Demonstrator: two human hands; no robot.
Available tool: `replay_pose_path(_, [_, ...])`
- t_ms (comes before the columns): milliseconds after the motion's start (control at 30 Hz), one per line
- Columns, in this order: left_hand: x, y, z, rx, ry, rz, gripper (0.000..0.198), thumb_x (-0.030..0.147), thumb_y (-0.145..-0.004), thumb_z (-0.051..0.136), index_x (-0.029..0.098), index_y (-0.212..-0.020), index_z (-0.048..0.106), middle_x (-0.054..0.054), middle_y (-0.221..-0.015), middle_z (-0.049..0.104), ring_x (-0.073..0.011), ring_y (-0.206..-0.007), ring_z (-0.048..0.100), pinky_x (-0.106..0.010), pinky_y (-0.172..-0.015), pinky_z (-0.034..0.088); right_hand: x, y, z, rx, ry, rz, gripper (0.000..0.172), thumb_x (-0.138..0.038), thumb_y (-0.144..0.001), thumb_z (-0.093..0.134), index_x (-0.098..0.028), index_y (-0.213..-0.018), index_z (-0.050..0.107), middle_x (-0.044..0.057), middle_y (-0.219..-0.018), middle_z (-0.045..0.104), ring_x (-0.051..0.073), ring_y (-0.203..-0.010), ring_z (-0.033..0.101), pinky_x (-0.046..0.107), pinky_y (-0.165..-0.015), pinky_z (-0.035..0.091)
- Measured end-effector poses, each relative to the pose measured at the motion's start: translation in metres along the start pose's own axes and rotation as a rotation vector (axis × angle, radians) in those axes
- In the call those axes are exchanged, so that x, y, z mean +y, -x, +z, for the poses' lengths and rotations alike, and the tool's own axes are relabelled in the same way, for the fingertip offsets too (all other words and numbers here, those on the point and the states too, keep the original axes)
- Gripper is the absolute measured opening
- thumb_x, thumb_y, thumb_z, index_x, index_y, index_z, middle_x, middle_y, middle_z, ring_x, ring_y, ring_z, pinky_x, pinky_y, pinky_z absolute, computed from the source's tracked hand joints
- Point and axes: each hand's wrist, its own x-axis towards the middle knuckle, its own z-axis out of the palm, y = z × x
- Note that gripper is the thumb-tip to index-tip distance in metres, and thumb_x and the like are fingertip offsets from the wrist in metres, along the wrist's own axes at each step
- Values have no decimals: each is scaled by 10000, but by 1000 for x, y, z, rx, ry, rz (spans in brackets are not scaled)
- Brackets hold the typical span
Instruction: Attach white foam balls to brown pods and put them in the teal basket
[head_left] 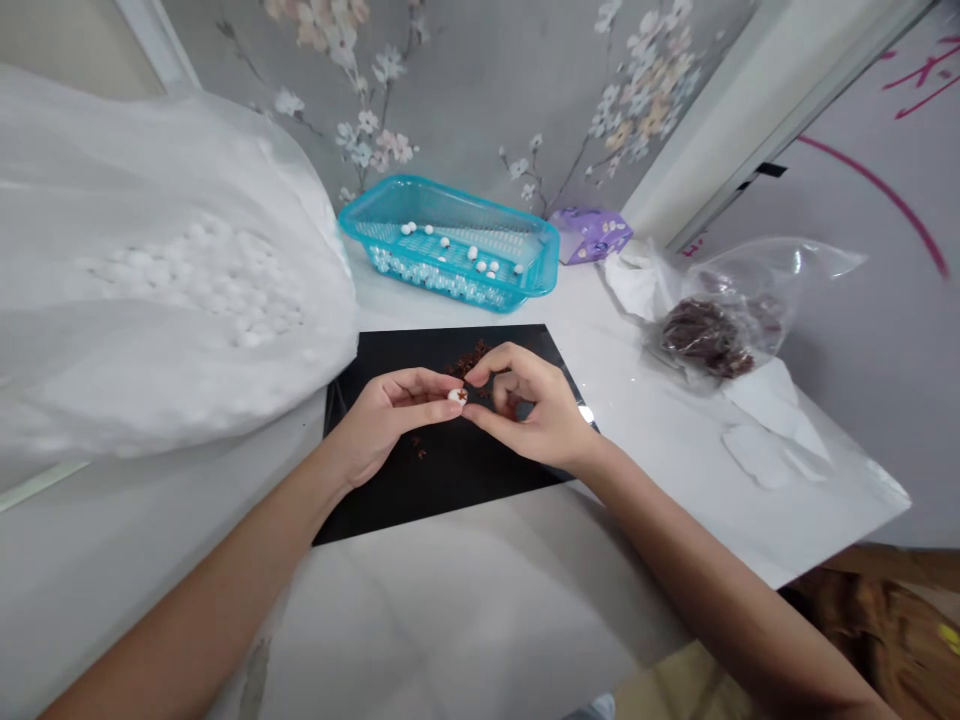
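A small white ball (455, 398) with a brown star-shaped piece on its face is between my hands. My left hand (386, 415) pinches it from the left between thumb and fingers. From the right, my right hand (536, 405) has its thumb and index fingertip at the ball's edge, its other fingers curled. Both hands are over a black mat (442, 480). Behind the fingers, a small pile of brown pieces (472, 355) lies on the mat, partly hidden by my right hand. A few loose brown bits (418, 450) lie below my left hand.
A blue plastic basket (540, 265) with several white balls stands behind the mat. On the left bulges a large white bag (187, 370) full of white balls. At right are a clear bag (712, 335) of brown pieces, a purple packet (596, 235) and white paper (776, 450).
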Motion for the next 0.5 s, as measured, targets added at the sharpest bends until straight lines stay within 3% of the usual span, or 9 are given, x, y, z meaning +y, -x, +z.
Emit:
replay_pose_path(133, [2, 1, 2, -9, 12, -19, 168, 203, -614, 760, 197, -771, 701, 8, -777, 701, -103, -745, 611, -214, -732, 446, 1, 0, 1, 6, 20, -10, 227, -216, -749, 635, -186, -945, 525, -8, -835, 547, 15, -456, 414, 189, -449, 377])
replay_pose_path(300, [3, 1, 3, 20, -15, -10, 199, 219, -614, 759, 185, -795, 681, 7, -724, 687, -85, -615, 562, -212, -634, 440, 1, 0, 5, 63, 74, -67, 176, -257, -756, 649, -184, -894, 569, -21, -708, 542, 44, -480, 442, 215, -506, 420])
replay_pose_path(500, [2, 0, 4, 40, 12, -3, 186, 214, -626, 749, 196, -794, 670, 25, -693, 668, -75, -611, 555, -194, -617, 430, 3, -1, 6, 119, 109, -99, 151, -257, -760, 645, -185, -885, 601, 2, -739, 563, 67, -539, 495, 211, -481, 414])
